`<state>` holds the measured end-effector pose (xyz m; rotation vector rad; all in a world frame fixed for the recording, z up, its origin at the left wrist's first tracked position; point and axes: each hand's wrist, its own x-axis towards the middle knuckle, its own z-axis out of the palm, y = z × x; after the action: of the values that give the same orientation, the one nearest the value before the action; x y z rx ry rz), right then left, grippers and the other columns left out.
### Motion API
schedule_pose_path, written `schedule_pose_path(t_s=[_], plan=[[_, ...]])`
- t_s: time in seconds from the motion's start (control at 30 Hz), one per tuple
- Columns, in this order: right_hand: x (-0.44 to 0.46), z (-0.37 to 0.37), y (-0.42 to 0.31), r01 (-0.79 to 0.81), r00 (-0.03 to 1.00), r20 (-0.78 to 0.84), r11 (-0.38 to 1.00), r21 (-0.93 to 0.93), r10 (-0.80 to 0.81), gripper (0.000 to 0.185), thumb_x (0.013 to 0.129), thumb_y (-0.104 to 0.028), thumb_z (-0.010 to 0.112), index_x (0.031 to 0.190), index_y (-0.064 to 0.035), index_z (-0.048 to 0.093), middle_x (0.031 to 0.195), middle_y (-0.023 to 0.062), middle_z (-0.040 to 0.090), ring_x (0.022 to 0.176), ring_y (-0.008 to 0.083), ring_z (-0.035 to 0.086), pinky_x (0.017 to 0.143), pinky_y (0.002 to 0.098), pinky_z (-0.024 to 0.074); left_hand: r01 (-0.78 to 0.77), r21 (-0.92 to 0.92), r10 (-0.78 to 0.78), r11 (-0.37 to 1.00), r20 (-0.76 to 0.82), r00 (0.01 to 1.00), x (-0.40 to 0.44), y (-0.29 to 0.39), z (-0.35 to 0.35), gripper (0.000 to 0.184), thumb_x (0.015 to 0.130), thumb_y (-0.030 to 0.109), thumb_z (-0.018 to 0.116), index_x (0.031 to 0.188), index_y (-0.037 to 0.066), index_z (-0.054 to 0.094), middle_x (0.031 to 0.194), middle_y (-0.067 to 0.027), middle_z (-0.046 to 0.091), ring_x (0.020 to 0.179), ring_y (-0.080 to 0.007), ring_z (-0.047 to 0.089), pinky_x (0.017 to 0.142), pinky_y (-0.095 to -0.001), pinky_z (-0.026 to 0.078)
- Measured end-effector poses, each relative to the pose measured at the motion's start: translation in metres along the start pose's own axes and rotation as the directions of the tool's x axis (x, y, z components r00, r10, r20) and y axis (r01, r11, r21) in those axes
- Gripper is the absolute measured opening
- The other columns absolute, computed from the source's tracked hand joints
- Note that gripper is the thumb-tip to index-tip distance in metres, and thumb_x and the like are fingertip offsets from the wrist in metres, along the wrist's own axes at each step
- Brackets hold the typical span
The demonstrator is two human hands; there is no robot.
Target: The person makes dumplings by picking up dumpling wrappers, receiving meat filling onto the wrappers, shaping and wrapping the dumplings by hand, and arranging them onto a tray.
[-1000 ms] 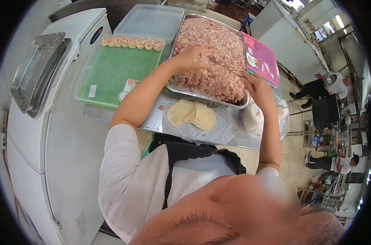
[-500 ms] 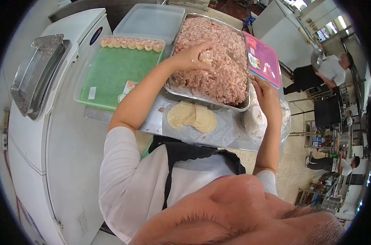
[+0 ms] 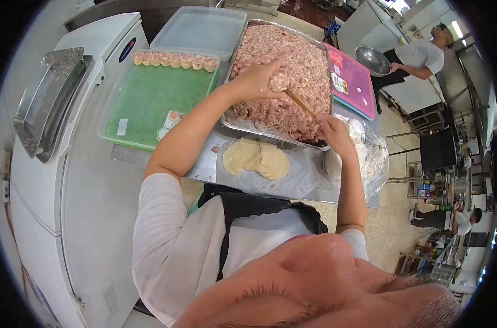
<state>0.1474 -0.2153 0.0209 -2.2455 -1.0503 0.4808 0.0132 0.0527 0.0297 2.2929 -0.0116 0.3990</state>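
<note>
My left hand (image 3: 257,80) is curled around a dumpling (image 3: 278,83) with meat filling, above a metal tray (image 3: 245,129) heaped with ground meat (image 3: 284,46). Between the fingers of my right hand (image 3: 334,133) is a thin wooden spatula (image 3: 300,102), its far end touching the filling. Round, pale dough wrappers (image 3: 256,157) lie overlapping on plastic in front of the tray. To the left, a row of filled dumplings (image 3: 174,60) lines the far edge of a green-bottomed container (image 3: 155,104).
A clear plastic lid or box (image 3: 199,30) sits behind the green container. Right of the tray are a pink-covered container (image 3: 355,76) and a plastic bag (image 3: 368,150) of white contents. A co-worker (image 3: 420,57) at the right holds a metal bowl (image 3: 373,60).
My right hand has come left and nearer, bringing the spatula from the meat to the dumpling in my left hand. The co-worker has moved closer with the bowl.
</note>
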Motion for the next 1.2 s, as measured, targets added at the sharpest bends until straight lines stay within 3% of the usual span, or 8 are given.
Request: schedule_pose_path(t_s=[0.13, 0.33, 0.43, 0.57, 0.73, 0.8, 1.1, 1.2], plan=[[-0.002, -0.002, -0.019, 0.009, 1.000, -0.008, 0.977, 0.211, -0.008, 0.034, 0.098, -0.027, 0.054, 0.087, 0.0030, 0.064, 0.065, 0.0086, 0.056, 0.060, 0.0148, 0.053, 0.058, 0.0301, 0.0441, 0.014, 0.028, -0.013, 1.000, -0.015, 1.000, 0.000, -0.008, 0.005, 0.101, 0.072, 0.035, 0.081, 0.152, 0.020, 0.021, 0.147, -0.0178, 0.041, 0.131, -0.0356, 0.045, 0.108, -0.0403, 0.036], [-0.011, 0.000, -0.041, 0.383, 0.912, -0.129, 0.921, -0.070, -0.389, 0.023, 0.093, -0.021, 0.062, 0.103, -0.0012, 0.069, 0.085, 0.0116, 0.069, 0.076, 0.0227, 0.065, 0.068, 0.0346, 0.0486, -0.273, -0.164, 0.278, 0.948, 0.005, 0.961, 0.002, -0.023, 0.010, 0.062, 0.070, 0.041, 0.081, 0.115, 0.003, 0.060, 0.104, -0.0185, 0.066, 0.094, -0.0316, 0.064, 0.084, -0.0375, 0.050], [0.002, -0.006, -0.029, 0.358, 0.934, 0.021, 0.931, -0.075, -0.357, 0.025, 0.091, -0.016, 0.065, 0.110, 0.0003, 0.067, 0.086, 0.0117, 0.067, 0.075, 0.0182, 0.062, 0.070, 0.0287, 0.0476, -0.331, 0.009, 0.330, 0.944, 0.036, 0.943, -0.001, -0.025, 0.007, 0.049, 0.071, 0.039, 0.080, 0.102, 0.003, 0.065, 0.099, -0.0151, 0.067, 0.090, -0.0272, 0.064, 0.082, -0.0366, 0.050], [-0.009, -0.039, -0.059, 0.330, 0.888, -0.178, 0.857, -0.396, -0.424, 0.022, 0.087, -0.022, 0.068, 0.103, -0.0076, 0.071, 0.087, 0.0151, 0.066, 0.076, 0.0325, 0.064, 0.065, 0.0381, 0.0501, -0.173, -0.116, 0.176, 0.978, 0.022, 0.984, -0.004, -0.020, 0.002, 0.051, 0.071, 0.040, 0.080, 0.103, 0.003, 0.065, 0.096, -0.0145, 0.068, 0.089, -0.0260, 0.064, 0.080, -0.0360, 0.049], [-0.015, -0.014, -0.063, 0.366, 0.832, -0.191, 0.774, -0.517, -0.520, 0.021, 0.088, -0.025, 0.065, 0.102, -0.0093, 0.070, 0.085, 0.0125, 0.065, 0.073, 0.0333, 0.064, 0.063, 0.0398, 0.0496, -0.086, -0.191, 0.114, 0.978, 0.140, 0.984, 0.001, -0.016, -0.003, 0.053, 0.072, 0.041, 0.080, 0.107, 0.004, 0.064, 0.103, -0.0157, 0.066, 0.092, -0.0268, 0.063, 0.083, -0.0359, 0.048], [-0.012, -0.035, -0.062, 0.354, 0.844, -0.176, 0.772, -0.529, -0.507, 0.023, 0.089, -0.026, 0.065, 0.104, -0.0092, 0.069, 0.085, 0.0127, 0.065, 0.073, 0.0333, 0.064, 0.063, 0.0396, 0.0496, -0.227, -0.033, 0.223, 0.973, -0.105, 0.969, -0.001, -0.030, 0.010, 0.050, 0.072, 0.041, 0.080, 0.105, 0.006, 0.065, 0.104, -0.0142, 0.066, 0.092, -0.0265, 0.064, 0.084, -0.0356, 0.049], [-0.012, 0.011, -0.030, 0.282, 0.911, -0.217, 0.914, -0.293, -0.351, 0.023, 0.095, -0.019, 0.058, 0.108, -0.0006, 0.064, 0.096, 0.0170, 0.064, 0.084, 0.0290, 0.063, 0.075, 0.0334, 0.0489, -0.030, -0.159, 0.029, 0.987, -0.006, 1.000, 0.001, -0.027, 0.002, 0.045, 0.071, 0.040, 0.082, 0.099, 0.009, 0.065, 0.100, -0.0103, 0.066, 0.092, -0.0220, 0.063, 0.086, -0.0335, 0.049], [-0.008, 0.028, 0.003, 0.295, 0.916, -0.277, 0.955, -0.028, -0.291, 0.025, 0.096, -0.020, 0.057, 0.109, 0.0000, 0.065, 0.095, 0.0147, 0.065, 0.085, 0.0228, 0.063, 0.077, 0.0306, 0.0481, -0.057, -0.134, 0.046, 0.989, -0.088, 0.995, 0.003, -0.039, -0.011, 0.041, 0.073, 0.034, 0.080, 0.101, 0.008, 0.065, 0.097, -0.0073, 0.066, 0.088, -0.0176, 0.062, 0.082, -0.0317, 0.049]])
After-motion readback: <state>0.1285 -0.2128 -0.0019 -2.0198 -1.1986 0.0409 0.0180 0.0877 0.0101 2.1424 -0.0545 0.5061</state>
